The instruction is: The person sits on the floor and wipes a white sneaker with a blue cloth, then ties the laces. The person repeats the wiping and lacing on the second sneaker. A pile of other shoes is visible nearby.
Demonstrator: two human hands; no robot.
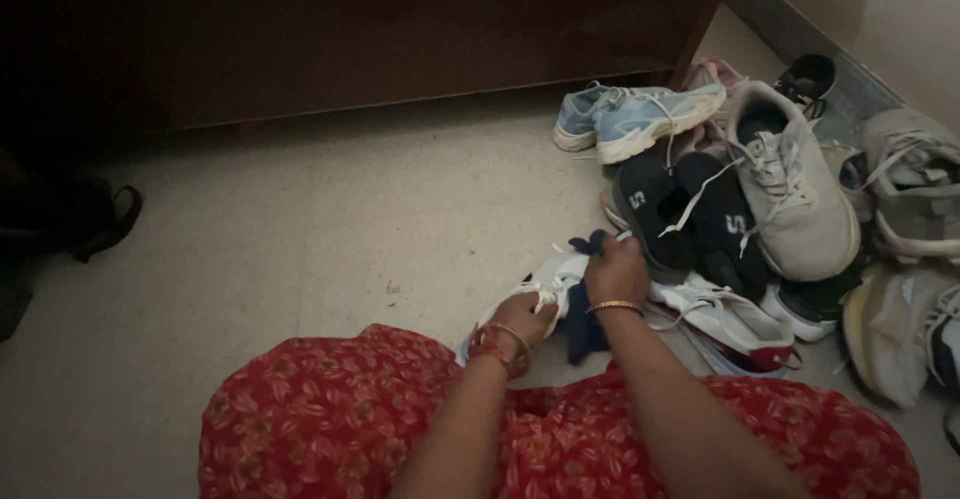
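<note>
1. Gripping a white sneaker (pixel 560 284) on the floor (pixel 330 229), both hands work just in front of the person's red floral lap (pixel 330 419).
2. Left hand (pixel 520 316), with bangles at the wrist, has its fingers curled in around the white laces (pixel 538 294) near the shoe's toe end, pinching them.
3. Right hand (pixel 617 271), with a gold bangle, lies knuckles-up on the shoe with fingers bent down into a dark blue cloth (pixel 585 334), closed on it; the fingertips are hidden.
4. Just right of the hands sits a heap of shoes: black slip-ons (pixel 690 221), a grey laced sneaker (pixel 795 194), light blue sneakers (pixel 635 119).
5. Dark wooden furniture (pixel 350 39) stands behind.
</note>
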